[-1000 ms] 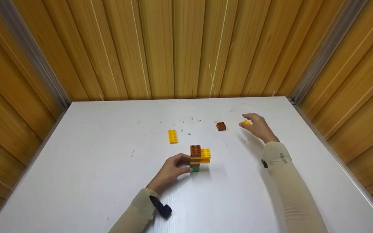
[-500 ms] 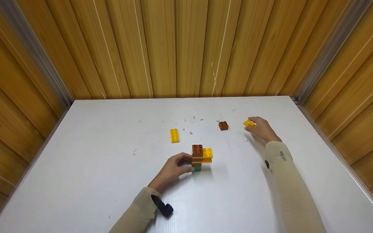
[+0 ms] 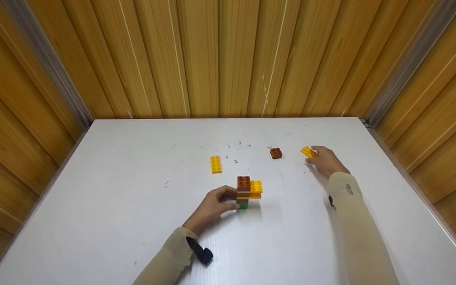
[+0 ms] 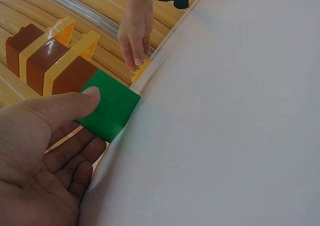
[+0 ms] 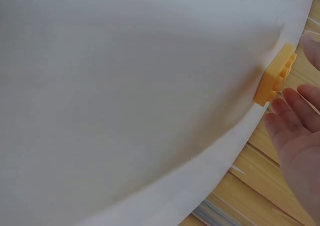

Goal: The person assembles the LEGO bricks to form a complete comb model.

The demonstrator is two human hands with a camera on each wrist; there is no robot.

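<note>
My left hand (image 3: 212, 206) grips the base of an upright stack of toy building bricks (image 3: 244, 183). The thumb lies on the bottom green brick (image 4: 111, 106), fingers curled behind it. Brown bricks (image 4: 47, 61) and two yellow bricks alternate above the green one, the yellow ones jutting out to the right. At the back right, my right hand (image 3: 327, 161) is at the near right end of a loose yellow brick (image 3: 307, 151). In the right wrist view, thumb and fingers stand apart around this yellow brick (image 5: 274, 78), which lies studs up; contact cannot be made out.
A small brown brick (image 3: 276, 153) lies left of the right hand. Another long yellow brick (image 3: 216, 164) lies beyond the stack, to its left. The white table (image 3: 105, 190) is bounded by wood-patterned panels (image 3: 196, 59) at the back and sides.
The right hand has drawn back rightward along the loose yellow brick, so more of the brick shows. The left hand keeps its grip on the stack. The head view has shifted slightly.
</note>
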